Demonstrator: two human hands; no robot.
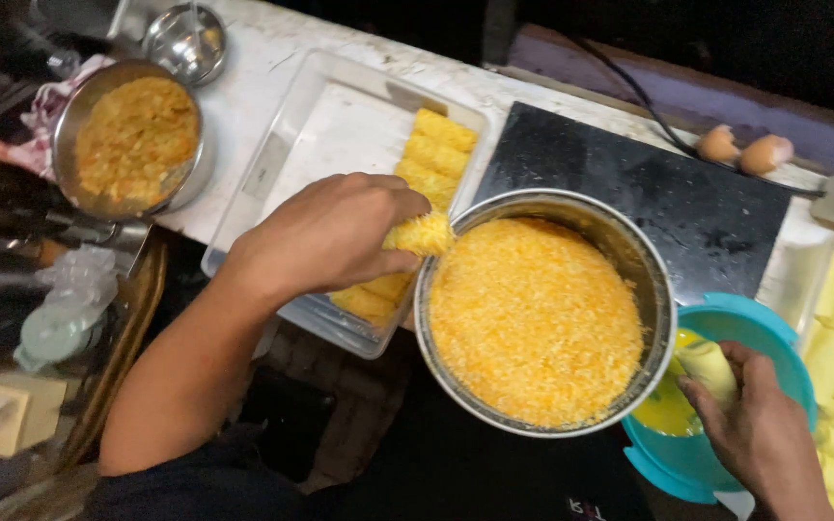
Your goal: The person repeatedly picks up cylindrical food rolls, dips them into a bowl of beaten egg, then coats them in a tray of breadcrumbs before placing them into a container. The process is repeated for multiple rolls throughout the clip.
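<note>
orange breadcrumbs fill the steel bowl point(663, 318); your left hand point(325, 236) pinches a crumbed roll point(419, 234), your right hand point(760, 434) grips a pale roll point(709, 369) over the teal egg bowl point(697, 468).

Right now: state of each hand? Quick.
Left hand: closed on a crumb-coated roll, at the rim of the metal bowl of crumbs.
Right hand: holding a pale roll in the teal bowl of yellow liquid.

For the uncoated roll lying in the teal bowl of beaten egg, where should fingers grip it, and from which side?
Probably across its middle, from above on the near right, where the right hand already reaches. The pale roll lies tilted in the egg, upper side exposed; the teal bowl wall and the crumb pot close off the other sides.
</note>
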